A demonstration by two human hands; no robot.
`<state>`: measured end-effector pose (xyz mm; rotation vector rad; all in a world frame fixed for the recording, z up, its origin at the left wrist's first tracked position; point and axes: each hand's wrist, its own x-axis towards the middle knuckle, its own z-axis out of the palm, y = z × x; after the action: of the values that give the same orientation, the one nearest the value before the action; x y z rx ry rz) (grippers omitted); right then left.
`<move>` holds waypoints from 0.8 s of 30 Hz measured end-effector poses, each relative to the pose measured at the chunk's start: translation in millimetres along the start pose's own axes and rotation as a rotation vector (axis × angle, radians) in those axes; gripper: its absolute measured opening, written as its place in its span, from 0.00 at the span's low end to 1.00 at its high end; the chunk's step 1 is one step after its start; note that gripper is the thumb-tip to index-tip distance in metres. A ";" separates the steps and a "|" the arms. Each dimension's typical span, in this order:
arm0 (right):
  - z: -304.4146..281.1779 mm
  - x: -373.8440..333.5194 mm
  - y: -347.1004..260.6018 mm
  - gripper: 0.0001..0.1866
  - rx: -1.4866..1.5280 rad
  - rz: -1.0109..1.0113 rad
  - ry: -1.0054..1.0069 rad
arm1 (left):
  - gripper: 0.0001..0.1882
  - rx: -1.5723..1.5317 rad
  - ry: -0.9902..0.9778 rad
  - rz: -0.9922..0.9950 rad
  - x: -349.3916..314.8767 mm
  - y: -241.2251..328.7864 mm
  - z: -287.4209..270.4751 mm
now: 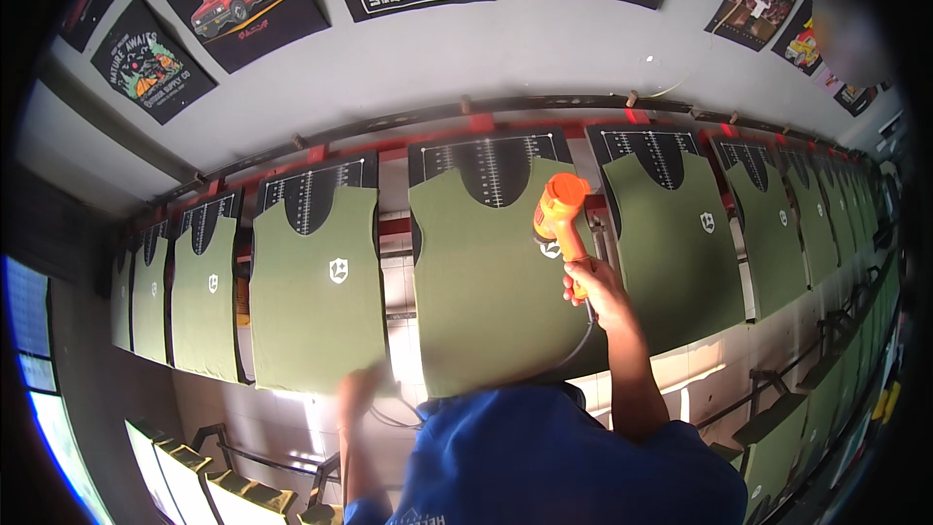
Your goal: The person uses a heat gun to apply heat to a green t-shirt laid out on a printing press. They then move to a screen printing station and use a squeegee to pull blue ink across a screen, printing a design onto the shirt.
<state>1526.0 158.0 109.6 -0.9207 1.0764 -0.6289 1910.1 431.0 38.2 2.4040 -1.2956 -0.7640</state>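
My right hand (601,292) is wrapped round the grip of an orange heat gun (561,209). The gun hangs over the right chest of a green shirt piece (486,282) and partly hides the white shield print (550,250) there. From the grip's lower end a dark cable (583,342) curves down toward my body. My left hand (362,391) is low, by the bottom edge of the neighbouring green shirt piece (316,321), near a loop of the cable (394,416). Motion blur smears its fingers. Both pieces lie flat on black boards with white ruler marks.
More boards with green shirt pieces (671,243) run along both sides in a curved row, several with white shield prints. Behind them is a dark rail (389,122) with red brackets. Another rack (777,437) stands at lower right, and light-topped boards (175,472) at lower left.
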 end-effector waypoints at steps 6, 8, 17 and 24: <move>6.2 1.9 -3.4 0.13 -0.014 -0.019 0.013 | 0.17 0.054 0.331 0.000 9.0 -6.1 47.9; 10.5 1.2 1.1 0.13 -0.066 -0.036 0.047 | 0.15 0.158 0.447 0.073 8.2 0.7 60.9; 9.6 -6.7 5.4 0.13 -0.031 -0.029 0.153 | 0.14 0.194 0.538 0.047 9.4 -4.0 73.3; 13.9 -12.1 6.0 0.13 -0.067 -0.023 0.112 | 0.14 0.149 0.573 -0.002 10.4 -7.1 77.2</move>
<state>1534.5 175.2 112.4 -0.9657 1.1949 -0.6729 1874.5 425.0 -31.2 2.4678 -1.1328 0.0420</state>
